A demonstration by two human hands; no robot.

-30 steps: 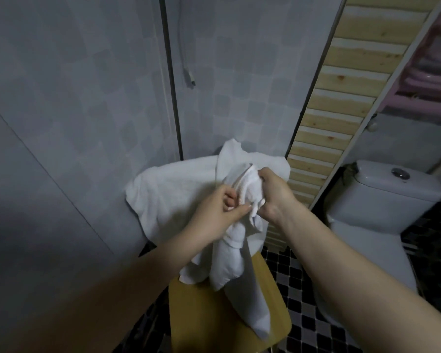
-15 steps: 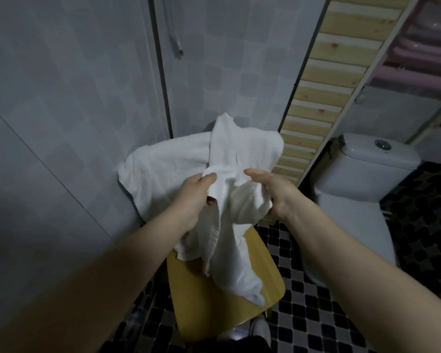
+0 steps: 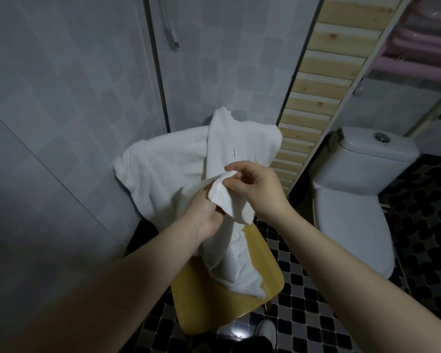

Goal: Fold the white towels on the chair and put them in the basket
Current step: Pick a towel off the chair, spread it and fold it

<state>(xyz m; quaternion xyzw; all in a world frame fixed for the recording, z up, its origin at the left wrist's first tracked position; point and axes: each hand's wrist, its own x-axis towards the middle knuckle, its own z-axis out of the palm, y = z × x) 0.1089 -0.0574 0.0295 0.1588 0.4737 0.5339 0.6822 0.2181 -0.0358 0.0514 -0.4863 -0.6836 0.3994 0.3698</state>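
My left hand (image 3: 204,212), lower than half a second ago, grips the towel (image 3: 229,253) hanging onto the chair (image 3: 214,301) seat. My right hand (image 3: 255,187), which then held the cloth open-palmed, now pinches a raised corner. Behind, a second towel (image 3: 163,171) drapes the chair back; right, a toilet (image 3: 354,200).

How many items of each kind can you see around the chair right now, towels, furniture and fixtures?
White terry towels: 2, one draped over the chair back, one long one gripped by the left hand and pinched by the right hand
Yellow wooden chair: 1
White ceramic toilet: 1
Baskets: 0 in view
Total: 4
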